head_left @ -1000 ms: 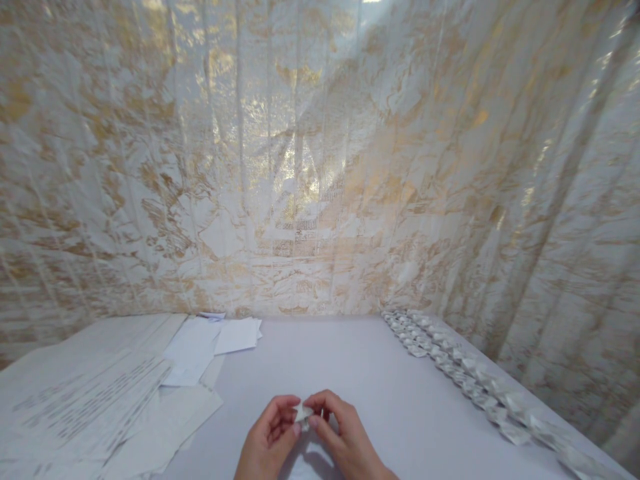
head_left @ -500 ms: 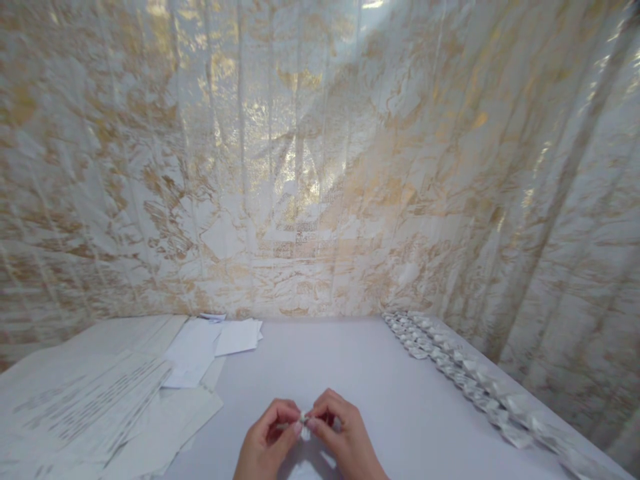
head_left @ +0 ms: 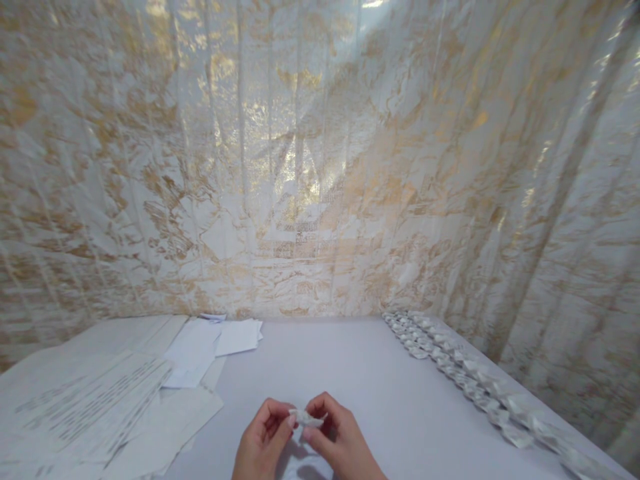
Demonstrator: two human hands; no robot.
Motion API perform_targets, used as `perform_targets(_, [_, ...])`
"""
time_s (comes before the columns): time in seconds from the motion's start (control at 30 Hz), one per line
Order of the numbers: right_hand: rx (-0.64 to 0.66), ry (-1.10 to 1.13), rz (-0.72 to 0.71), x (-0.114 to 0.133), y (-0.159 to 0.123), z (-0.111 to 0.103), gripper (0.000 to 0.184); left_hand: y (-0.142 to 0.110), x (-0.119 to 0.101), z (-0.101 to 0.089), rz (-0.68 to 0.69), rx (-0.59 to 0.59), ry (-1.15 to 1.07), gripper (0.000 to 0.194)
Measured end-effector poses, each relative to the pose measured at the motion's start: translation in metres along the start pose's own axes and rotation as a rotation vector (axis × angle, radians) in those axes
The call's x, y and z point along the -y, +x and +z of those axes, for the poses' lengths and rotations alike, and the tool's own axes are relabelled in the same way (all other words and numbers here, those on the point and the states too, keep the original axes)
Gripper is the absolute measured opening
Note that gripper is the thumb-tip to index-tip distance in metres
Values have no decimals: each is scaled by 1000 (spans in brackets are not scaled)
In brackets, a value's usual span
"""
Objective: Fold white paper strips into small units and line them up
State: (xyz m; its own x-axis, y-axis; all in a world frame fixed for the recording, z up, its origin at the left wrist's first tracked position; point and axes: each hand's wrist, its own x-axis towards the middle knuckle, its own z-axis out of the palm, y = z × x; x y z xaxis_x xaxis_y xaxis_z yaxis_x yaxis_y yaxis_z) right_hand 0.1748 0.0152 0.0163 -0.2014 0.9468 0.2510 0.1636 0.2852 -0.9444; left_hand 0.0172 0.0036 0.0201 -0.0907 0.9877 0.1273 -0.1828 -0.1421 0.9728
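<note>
Pinching a small folded piece of paper point(head_left: 307, 419), the left hand point(head_left: 263, 440) has thumb and fingers closed on one end, and the right hand point(head_left: 345, 437) grips the other end the same way. The paper sits between the two hands, above the table point(head_left: 325, 360), near the bottom of the view. Fingertips cover parts of it, so its full shape and folds are hard to make out; the curled fingers partly hide one another. Both wrists are cut off by the bottom edge. Below the paper, a pale patch point(head_left: 306, 469) is too unclear to name.

Smooth white tabletop stretches ahead of the hands and to either side. On the left it runs to a spread of printed sheets point(head_left: 85, 413), cut off by the frame, with print too blurred to read. A white sheet point(head_left: 187, 357) and white slips point(head_left: 237, 338) lie by their far side. On the right it meets chains of folded paper point(head_left: 475, 393) along the table's edge, blurred, cut off at bottom. Behind hangs a gold-patterned curtain point(head_left: 300, 167).
</note>
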Motion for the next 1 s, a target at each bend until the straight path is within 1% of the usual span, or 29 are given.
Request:
perform_targets(0.07, [-19,-39,3,0,-1,0,22,-2,2,2,27,18,21,44])
perform_targets(0.17, [-54,-43,3,-1,0,-2,23,-2,7,2,52,34,77,45])
perform_targets(0.23, [-59,-38,0,-1,0,-3,23,-1,9,1,58,102,160,43])
perform_targets(0.3, [-60,-43,16,-1,0,-3,23,0,7,-2,79,198,258,36])
perform_targets(0.37, [-58,-39,38,0,0,-3,24,1,2,-4,121,248,330,33])
perform_targets(0.47, [-47,-13,43,1,-1,-1,27,1,-5,-5,189,225,386,30])
perform_targets(0.53, [-41,-5,40,1,-1,-1,29,0,-5,-5,215,203,396,30])
perform_targets(0.6, [-38,-15,53,1,0,-1,29,1,-1,-5,185,200,382,33])
perform_targets(0.77, [0,-4,87,-3,3,-5,22,7,14,-8,11,218,247,48])
perform_targets(0.9, [41,-19,110,0,3,-7,20,8,9,-8,-3,225,260,56])
perform_targets(1.0, [59,-69,78,8,2,-9,17,5,3,-5,8,199,250,57])
